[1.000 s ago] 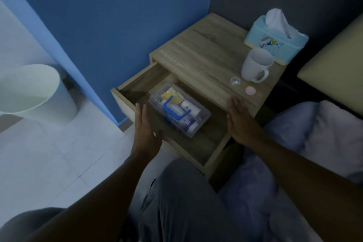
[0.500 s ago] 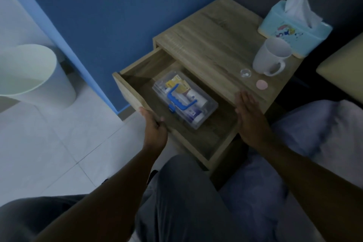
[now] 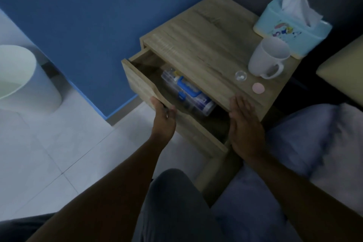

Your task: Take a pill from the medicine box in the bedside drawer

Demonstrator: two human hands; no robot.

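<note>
The wooden bedside drawer (image 3: 137,84) stands partly open. Inside lies the clear medicine box (image 3: 198,102) with a blue handle, its far half hidden under the nightstand top (image 3: 206,45). My left hand (image 3: 164,118) grips the curved cut-out in the drawer's front panel. My right hand (image 3: 244,124) lies flat, fingers apart, against the nightstand's near front edge and holds nothing. On the top sit a small clear cup (image 3: 241,76) with something white in it and a round pink lid (image 3: 258,88).
A white mug (image 3: 267,59) and a light-blue tissue box (image 3: 290,31) stand at the back right of the top. A pale waste bin (image 3: 23,80) is on the tiled floor at left. A blue wall rises behind, and bedding (image 3: 314,133) lies at right.
My left hand went from open beside the drawer to gripping its front. The drawer has slid inward, so less of the medicine box shows. My right hand stayed put.
</note>
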